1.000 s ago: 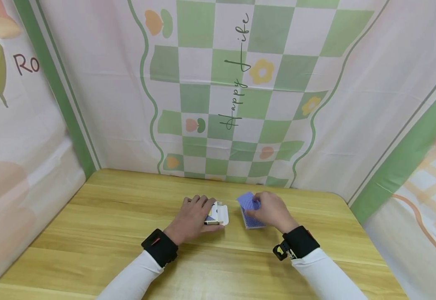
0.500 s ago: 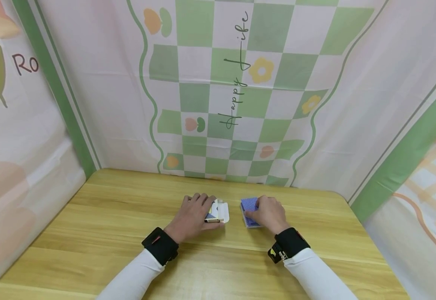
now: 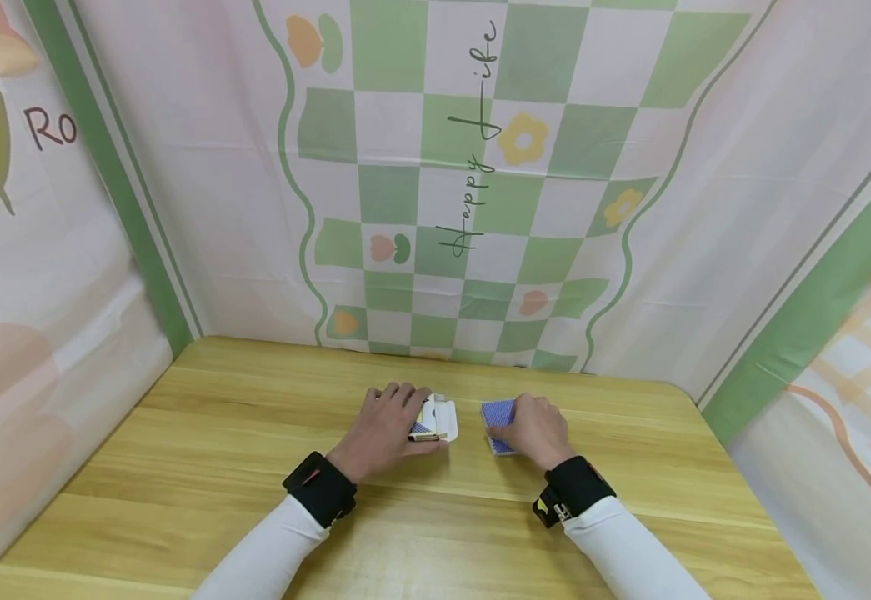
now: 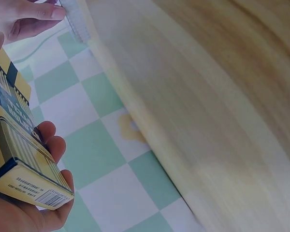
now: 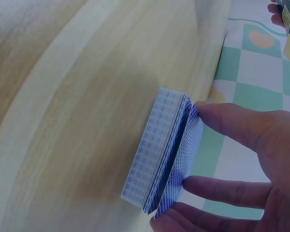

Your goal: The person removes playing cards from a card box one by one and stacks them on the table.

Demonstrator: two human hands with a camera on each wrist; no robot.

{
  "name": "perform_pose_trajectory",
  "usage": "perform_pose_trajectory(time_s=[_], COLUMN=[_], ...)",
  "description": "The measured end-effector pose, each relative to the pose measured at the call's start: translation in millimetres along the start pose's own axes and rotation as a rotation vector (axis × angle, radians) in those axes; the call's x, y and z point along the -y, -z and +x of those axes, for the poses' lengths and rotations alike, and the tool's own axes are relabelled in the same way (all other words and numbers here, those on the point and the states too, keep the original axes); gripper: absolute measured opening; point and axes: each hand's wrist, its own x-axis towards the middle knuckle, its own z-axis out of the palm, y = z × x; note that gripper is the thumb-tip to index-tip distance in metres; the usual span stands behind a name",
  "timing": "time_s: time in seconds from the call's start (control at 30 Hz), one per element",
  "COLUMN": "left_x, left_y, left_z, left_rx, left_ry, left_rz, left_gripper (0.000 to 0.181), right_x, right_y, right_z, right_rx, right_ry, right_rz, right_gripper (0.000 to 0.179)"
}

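Note:
My left hand [image 3: 384, 433] grips a yellow and dark-blue playing-card box [image 4: 31, 159], its fingers and thumb round the sides. In the head view, the white flap of this box [image 3: 448, 420] stands open towards the right. To the right of it, a deck of blue-backed playing cards [image 5: 154, 150] lies on the table. My right hand [image 3: 536, 430] is over the deck, hiding its right part. The right wrist view shows the thumb and fingers pinching a top card [image 5: 186, 159] by opposite edges. A narrow dark gap separates that card from the pack.
The wooden table [image 3: 255, 483] extends all round both hands. Behind it hangs a white and green checked cloth [image 3: 450, 208], with more cloth at the left and right sides. Each wrist wears a black band.
A second ago a card was fanned out at an angle on the deck; it now lines up with the pack. My right hand has shifted slightly left. The left hand stays nearly still with the box.

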Motion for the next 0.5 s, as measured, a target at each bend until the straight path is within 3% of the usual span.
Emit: perform_pose_trajectory(time_s=[0.5], left_x=[0.6], left_y=[1.6], left_z=[-0.5], left_rx=[0.01], left_ry=[0.007], left_rz=[0.004], left_gripper=[0.076], right_x=[1.3], right_y=[-3.5], right_z=[-0.9], right_rx=[0.021], right_ry=[-0.034], right_rz=[-0.002], right_gripper=[0.045])
